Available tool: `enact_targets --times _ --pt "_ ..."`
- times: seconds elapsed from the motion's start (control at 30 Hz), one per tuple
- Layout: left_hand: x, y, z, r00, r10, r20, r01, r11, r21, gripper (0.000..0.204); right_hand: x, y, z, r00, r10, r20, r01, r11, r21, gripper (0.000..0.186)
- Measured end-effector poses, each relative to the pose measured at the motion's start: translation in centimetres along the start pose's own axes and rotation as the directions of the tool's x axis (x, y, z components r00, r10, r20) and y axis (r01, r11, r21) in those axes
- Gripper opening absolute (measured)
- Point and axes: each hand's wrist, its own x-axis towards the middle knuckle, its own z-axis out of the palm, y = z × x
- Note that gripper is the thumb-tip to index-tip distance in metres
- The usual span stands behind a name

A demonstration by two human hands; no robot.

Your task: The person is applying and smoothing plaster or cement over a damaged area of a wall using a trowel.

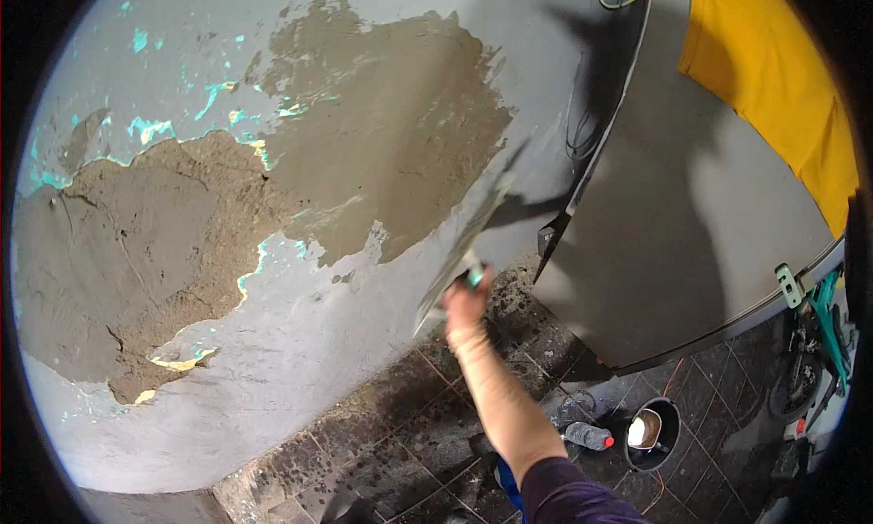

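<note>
My right hand (466,306) is closed round the handle of a long-bladed plastering trowel (479,210), blurred by motion. The blade is tilted, on edge to me, close to the grey wall (300,342); I cannot tell whether it touches. To its left, a wide patch of smoothed grey-brown plaster (391,133) covers the wall. Further left lies a rougher, cracked patch (136,242) with a broken edge where turquoise and cream layers show. My left hand is out of view.
A large grey panel (637,215) stands to the right, with a yellow cloth (773,79) over it. Below, on the dark tiled floor (391,447), are a clear bottle with a red cap (589,436) and a black bucket (671,424) with a container inside. Cables hang near the panel.
</note>
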Motion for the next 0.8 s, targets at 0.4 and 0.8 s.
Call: enact_targets --times 0.4,0.8 --pt "-3.9 2.3 3.3 0.997 0.003 -0.077 -0.013 0.991 -0.131 0.033 -1.3 -4.8 12.8 0.946 -0.317 0.073 0.321 0.879 -0.354 0.034" --pt "-5.3 -0.7 0.5 0.954 0.226 0.197 -0.159 0.938 -0.308 0.026 -15.8 -5.3 6.2 0.957 -0.023 0.29 0.088 0.973 -0.213 0.043"
